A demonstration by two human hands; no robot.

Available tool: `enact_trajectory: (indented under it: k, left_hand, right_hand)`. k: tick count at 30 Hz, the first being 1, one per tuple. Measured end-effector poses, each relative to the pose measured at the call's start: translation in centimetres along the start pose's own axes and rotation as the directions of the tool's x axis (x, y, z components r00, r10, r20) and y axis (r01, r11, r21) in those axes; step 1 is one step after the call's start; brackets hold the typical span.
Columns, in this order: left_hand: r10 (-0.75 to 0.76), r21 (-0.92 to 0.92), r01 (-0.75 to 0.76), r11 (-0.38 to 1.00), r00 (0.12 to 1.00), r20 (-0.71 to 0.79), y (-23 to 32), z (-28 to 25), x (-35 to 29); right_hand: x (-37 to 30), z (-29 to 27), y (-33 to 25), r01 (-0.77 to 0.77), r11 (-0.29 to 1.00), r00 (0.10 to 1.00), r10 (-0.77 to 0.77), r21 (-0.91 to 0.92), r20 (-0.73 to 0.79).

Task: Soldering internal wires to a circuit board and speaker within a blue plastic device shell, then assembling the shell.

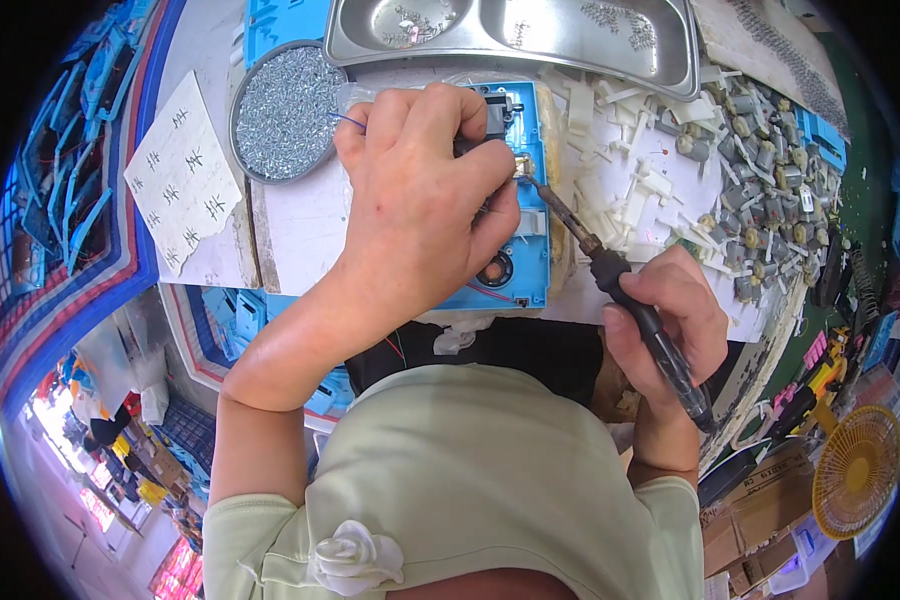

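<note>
My right hand (670, 325) grips a soldering iron (615, 275) by its black handle. The iron's tip touches or nearly touches a small metal part (523, 167) inside a blue plastic casing (537, 275) on the table. Over the casing's left part bends my left hand (410, 190), thumb and forefinger closed close to the tip. What they pinch is hidden. A thin blue wire (347, 119) sticks out beside this hand's outer fingers. Low in the casing shows a round black speaker-like part (494, 268), with a red wire near it.
Left of the casing stands a round bowl (235, 135) full of small screws. A steel tray (570, 62) with small metal pieces lies at the back. Small motors (770, 200) and white plastic parts (635, 195) heap up on the right. Marked paper (185, 170) and blue casings (90, 90) are left.
</note>
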State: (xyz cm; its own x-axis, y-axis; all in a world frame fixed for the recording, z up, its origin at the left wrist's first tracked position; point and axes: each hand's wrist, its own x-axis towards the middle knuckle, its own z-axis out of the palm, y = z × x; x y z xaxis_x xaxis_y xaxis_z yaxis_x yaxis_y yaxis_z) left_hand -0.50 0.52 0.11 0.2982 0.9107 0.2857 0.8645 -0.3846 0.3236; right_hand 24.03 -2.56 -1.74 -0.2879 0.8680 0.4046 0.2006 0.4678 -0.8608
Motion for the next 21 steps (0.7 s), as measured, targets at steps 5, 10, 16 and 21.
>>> enact_trajectory:
  k: [5, 10, 16, 21]
  left_hand:
    - [0.006, -0.003, -0.006, 1.0, 1.0, 0.003, -0.11, -0.06, 0.02]
    - [0.016, -0.01, -0.016, 1.0, 1.0, 0.004, -0.13, -0.21, 0.12]
    - [0.018, -0.012, -0.018, 1.0, 1.0, 0.0, -0.14, -0.11, 0.12]
    - [0.017, -0.003, -0.017, 1.0, 1.0, -0.001, -0.06, -0.13, 0.2]
  right_hand:
    - [0.23, -0.11, -0.24, -0.001, 1.0, 1.0, 0.001, -0.031, 0.024]
    - [0.16, -0.21, -0.29, 0.005, 0.999, 1.0, -0.004, -0.041, 0.022]
    - [0.0, -0.29, -0.09, 0.007, 1.0, 1.0, -0.007, -0.025, -0.008]
    - [-0.01, -0.35, -0.18, -0.006, 1.0, 1.0, 0.005, -0.021, -0.01]
